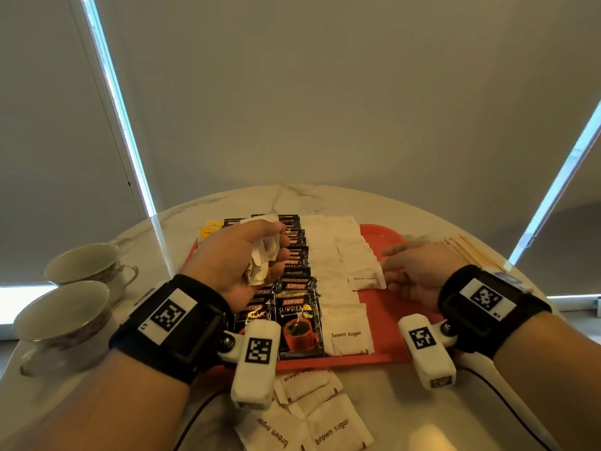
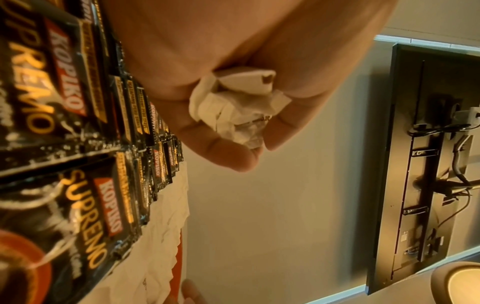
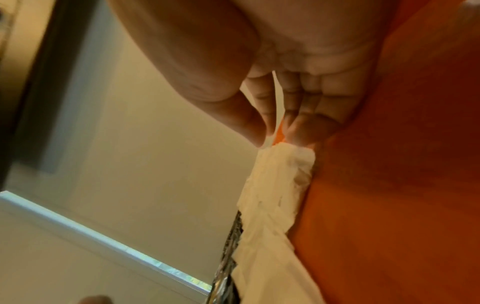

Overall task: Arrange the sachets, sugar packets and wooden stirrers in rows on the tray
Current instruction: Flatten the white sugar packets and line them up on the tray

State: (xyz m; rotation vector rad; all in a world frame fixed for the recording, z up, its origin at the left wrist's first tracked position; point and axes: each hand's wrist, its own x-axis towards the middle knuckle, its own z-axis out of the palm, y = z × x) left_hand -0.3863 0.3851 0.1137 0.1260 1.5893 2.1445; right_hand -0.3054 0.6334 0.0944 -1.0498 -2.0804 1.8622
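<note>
A red tray [image 1: 385, 309] carries rows of black Kopiko sachets [image 1: 297, 317] on its left and rows of white brown sugar packets [image 1: 328, 265] in its middle. My left hand [image 1: 276, 252] hovers over the sachets and grips a crumpled bunch of sugar packets [image 2: 233, 111]. My right hand [image 1: 385, 260] lies low over the tray's right side with straight fingers. Its fingertips [image 3: 303, 133] touch the right edge of one sugar packet [image 1: 366, 283]. Wooden stirrers [image 1: 471, 252] lie on the table right of the tray, partly hidden by that hand.
Several loose brown sugar packets [image 1: 325, 424] lie on the marble table [image 1: 406, 418] in front of the tray. Two teacups [image 1: 81, 265] stand at the left edge. Small yellow packets [image 1: 211, 227] sit beyond the tray's far left corner. The tray's right part [image 3: 389, 185] is bare.
</note>
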